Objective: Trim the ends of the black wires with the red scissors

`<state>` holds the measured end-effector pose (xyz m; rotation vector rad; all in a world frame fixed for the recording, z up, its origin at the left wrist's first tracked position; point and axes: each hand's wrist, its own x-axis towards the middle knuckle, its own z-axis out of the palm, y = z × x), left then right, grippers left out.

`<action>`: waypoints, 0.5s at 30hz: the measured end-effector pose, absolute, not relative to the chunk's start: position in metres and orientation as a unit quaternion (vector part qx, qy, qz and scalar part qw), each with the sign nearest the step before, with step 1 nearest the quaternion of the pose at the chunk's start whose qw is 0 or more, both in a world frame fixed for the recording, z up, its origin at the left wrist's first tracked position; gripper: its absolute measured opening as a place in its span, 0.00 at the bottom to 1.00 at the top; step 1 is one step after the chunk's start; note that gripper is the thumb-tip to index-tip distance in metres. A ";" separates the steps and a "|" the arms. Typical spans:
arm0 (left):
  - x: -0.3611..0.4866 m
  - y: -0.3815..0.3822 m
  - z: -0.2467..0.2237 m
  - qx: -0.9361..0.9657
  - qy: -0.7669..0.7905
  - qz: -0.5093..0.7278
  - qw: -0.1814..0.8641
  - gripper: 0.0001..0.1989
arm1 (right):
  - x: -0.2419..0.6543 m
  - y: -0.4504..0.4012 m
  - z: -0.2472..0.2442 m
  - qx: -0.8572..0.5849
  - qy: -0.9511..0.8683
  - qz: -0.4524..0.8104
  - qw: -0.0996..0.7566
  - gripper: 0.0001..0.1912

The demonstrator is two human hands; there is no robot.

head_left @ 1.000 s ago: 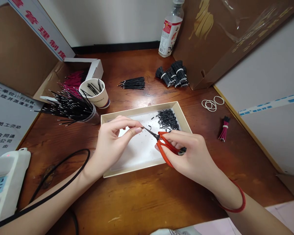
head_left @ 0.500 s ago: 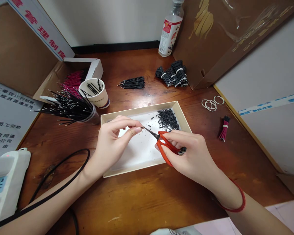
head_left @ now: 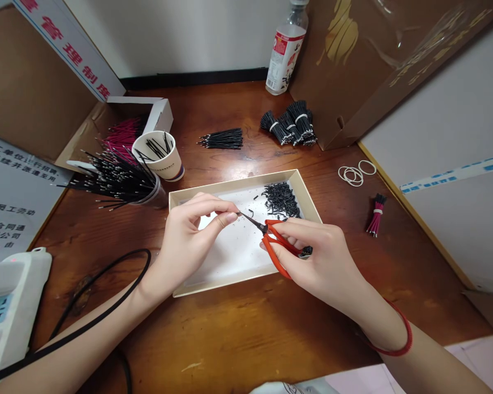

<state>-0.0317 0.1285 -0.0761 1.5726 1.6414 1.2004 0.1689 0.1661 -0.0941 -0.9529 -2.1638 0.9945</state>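
My right hand (head_left: 326, 254) is wrapped round the red handles of a small pair of scissors (head_left: 276, 241), whose narrow dark blades point left. At the blade tips, my left hand (head_left: 195, 235) pinches thumb and forefinger together over something small that I cannot make out. Both hands hover above a shallow cardboard tray (head_left: 234, 279) with a white bottom. In its far right corner lies a heap of short black offcuts (head_left: 282, 200), and a few loose bits are scattered near the blades.
At the left stand a cup of black wires (head_left: 119, 178), a paper cup (head_left: 160, 161) and a box with pink wires (head_left: 121, 137). Black wires (head_left: 222, 139) and tied bundles (head_left: 291, 123) lie behind the tray. Rubber bands (head_left: 351, 176) lie right; a black cable (head_left: 107, 273) crosses my left forearm.
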 end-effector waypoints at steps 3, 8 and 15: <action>-0.032 0.129 -0.076 0.589 0.613 0.446 0.281 0.04 | 0.168 0.166 -0.093 -0.358 -0.805 0.373 0.291 0.04; -0.031 0.130 -0.076 0.588 0.613 0.448 0.279 0.04 | 0.168 0.165 -0.093 -0.361 -0.804 0.368 0.296 0.05; -0.032 0.128 -0.076 0.588 0.613 0.450 0.277 0.05 | 0.167 0.167 -0.094 -0.361 -0.802 0.372 0.297 0.06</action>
